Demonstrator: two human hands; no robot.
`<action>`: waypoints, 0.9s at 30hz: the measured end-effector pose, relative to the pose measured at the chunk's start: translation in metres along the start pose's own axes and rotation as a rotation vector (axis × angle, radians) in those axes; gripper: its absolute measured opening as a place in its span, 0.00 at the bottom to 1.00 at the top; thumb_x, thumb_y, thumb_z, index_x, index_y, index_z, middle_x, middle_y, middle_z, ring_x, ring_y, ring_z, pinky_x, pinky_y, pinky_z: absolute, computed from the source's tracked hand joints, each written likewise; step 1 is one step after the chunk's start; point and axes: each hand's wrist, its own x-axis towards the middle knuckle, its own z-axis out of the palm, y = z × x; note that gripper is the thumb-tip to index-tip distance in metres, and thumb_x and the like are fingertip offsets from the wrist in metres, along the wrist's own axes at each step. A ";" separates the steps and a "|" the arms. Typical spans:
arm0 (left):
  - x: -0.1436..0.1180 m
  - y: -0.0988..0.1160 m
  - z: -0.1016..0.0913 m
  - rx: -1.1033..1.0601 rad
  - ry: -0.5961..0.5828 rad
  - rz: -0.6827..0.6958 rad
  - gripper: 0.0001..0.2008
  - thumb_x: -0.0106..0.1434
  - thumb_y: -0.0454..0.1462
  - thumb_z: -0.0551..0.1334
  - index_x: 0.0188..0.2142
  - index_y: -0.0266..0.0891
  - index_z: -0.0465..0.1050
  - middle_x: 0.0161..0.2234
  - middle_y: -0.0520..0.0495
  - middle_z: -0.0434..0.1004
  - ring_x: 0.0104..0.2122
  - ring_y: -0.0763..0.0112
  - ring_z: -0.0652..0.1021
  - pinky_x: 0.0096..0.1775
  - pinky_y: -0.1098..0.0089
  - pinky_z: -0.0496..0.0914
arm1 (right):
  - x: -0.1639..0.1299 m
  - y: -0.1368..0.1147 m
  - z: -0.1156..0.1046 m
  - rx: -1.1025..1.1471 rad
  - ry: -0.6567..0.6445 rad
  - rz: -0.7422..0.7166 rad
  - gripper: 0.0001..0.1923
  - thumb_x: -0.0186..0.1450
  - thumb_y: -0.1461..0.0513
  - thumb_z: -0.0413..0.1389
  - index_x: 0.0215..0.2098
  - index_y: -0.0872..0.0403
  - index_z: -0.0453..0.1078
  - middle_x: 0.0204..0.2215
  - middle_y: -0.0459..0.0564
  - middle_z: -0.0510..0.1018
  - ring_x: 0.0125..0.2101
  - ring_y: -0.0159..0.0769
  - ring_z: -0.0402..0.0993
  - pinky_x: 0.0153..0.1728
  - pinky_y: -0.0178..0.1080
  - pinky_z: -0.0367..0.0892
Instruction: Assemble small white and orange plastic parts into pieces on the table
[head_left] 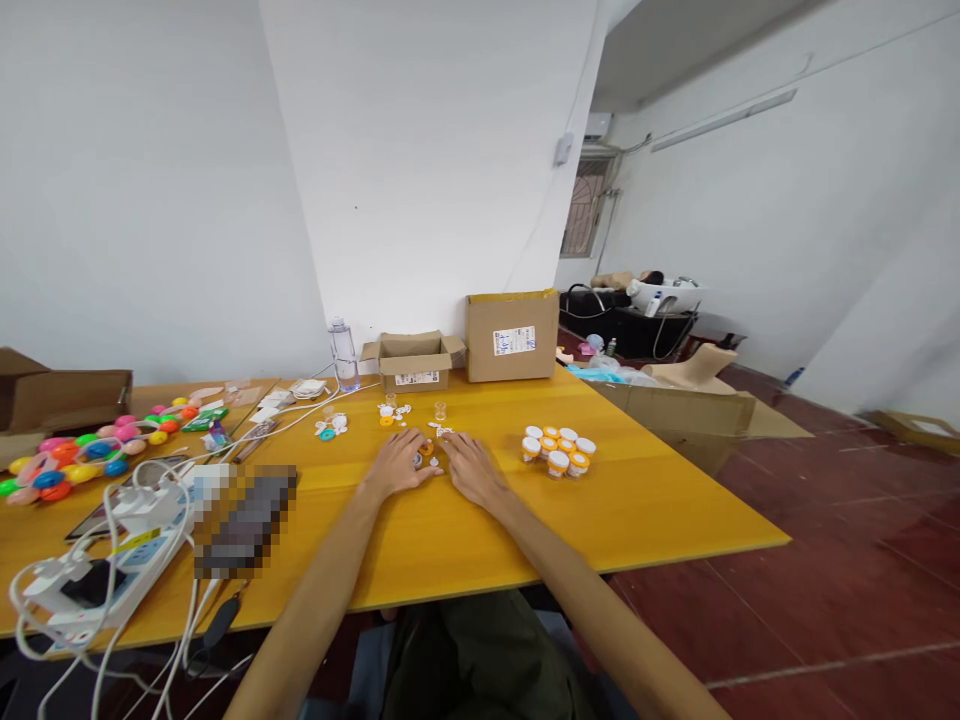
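My left hand [395, 466] rests palm down on the yellow wooden table, thumb and fingers apart. By its fingertips lie an orange ring [426, 449] and small white plastic parts [434, 462]. My right hand [474, 470] lies beside it, fingers stretched out, with the tips at a small white piece [445, 432]. Nothing is visibly held in either hand. Just beyond them stands a small clear cup [440, 411]. A second heap of white parts and an orange ring [386, 421] lies farther back, near another clear cup [391, 400].
Several small jars with white and orange lids [557, 462] stand grouped on the right. An open carton [415, 362], a closed carton [511, 338] and a bottle [343, 355] line the back. A power strip [124, 590], cables, a phone [247, 520] and colourful balls [67, 465] occupy the left.
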 end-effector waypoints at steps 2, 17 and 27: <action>-0.001 -0.002 -0.002 0.024 -0.003 0.002 0.14 0.62 0.49 0.63 0.39 0.44 0.72 0.40 0.45 0.77 0.45 0.58 0.75 0.50 0.59 0.68 | 0.001 0.000 0.000 0.013 0.002 -0.021 0.22 0.66 0.69 0.47 0.56 0.54 0.68 0.58 0.56 0.71 0.56 0.41 0.66 0.53 0.43 0.65; -0.006 -0.011 -0.017 -0.104 -0.031 -0.030 0.11 0.63 0.46 0.61 0.40 0.43 0.74 0.39 0.44 0.78 0.42 0.59 0.78 0.46 0.62 0.71 | 0.008 0.010 0.013 0.036 -0.016 -0.124 0.22 0.67 0.69 0.47 0.57 0.52 0.68 0.57 0.55 0.73 0.58 0.40 0.65 0.54 0.43 0.63; -0.006 -0.015 -0.020 -0.232 -0.056 -0.067 0.12 0.65 0.41 0.56 0.39 0.44 0.78 0.40 0.46 0.80 0.43 0.62 0.78 0.48 0.65 0.71 | 0.004 0.011 0.016 0.055 0.029 -0.068 0.20 0.67 0.70 0.47 0.54 0.53 0.70 0.53 0.56 0.74 0.53 0.40 0.68 0.53 0.43 0.66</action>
